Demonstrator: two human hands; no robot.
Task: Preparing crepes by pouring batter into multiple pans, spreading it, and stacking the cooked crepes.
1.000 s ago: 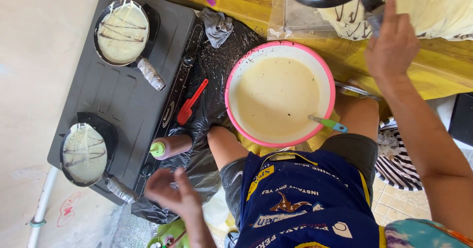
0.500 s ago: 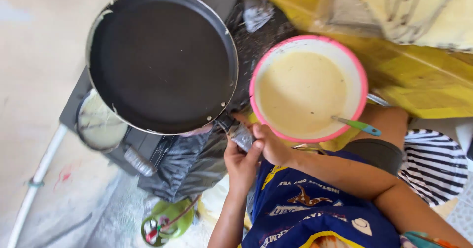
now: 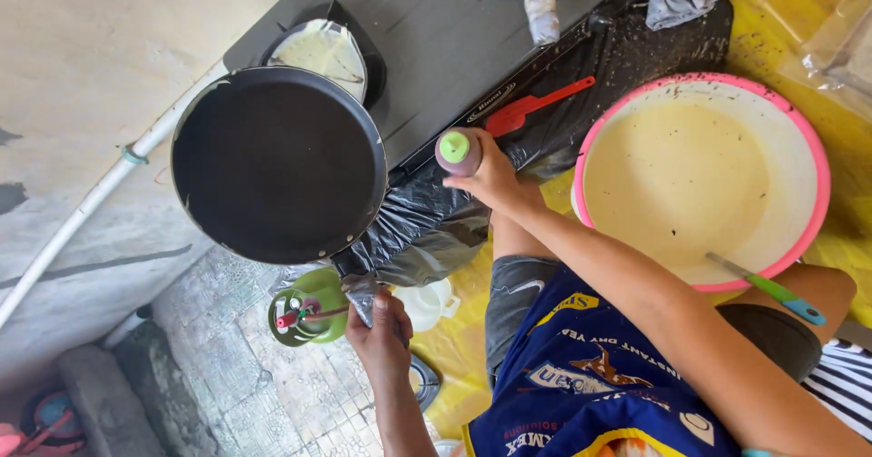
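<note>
The left hand (image 3: 381, 334) is clenched around the wrapped handle of a black frying pan (image 3: 277, 164), holding it up level over the edge of the stove; the pan is bare inside, with a chipped pale rim. The right hand (image 3: 490, 177) is wrapped around a squeeze bottle (image 3: 457, 152) with a green cap, held upright just beside the pan's right edge, over the crumpled black plastic sheet (image 3: 427, 230) that hangs off the stove's front.

Behind the held pan, on the dark grey stove (image 3: 454, 30), sits a second small pan (image 3: 329, 53) with a pale crepe in it, partly hidden by the held pan's rim. A red spatula (image 3: 531, 107) lies on the plastic near the bottle. To the right, on the yellow cloth (image 3: 772, 21), stands a wide pink-rimmed bowl (image 3: 817, 148) of pale batter, with a green-handled utensil (image 3: 772, 289) leaning on its near edge. Below the pan, on the tiled floor, stands a small green container (image 3: 309, 307).
</note>
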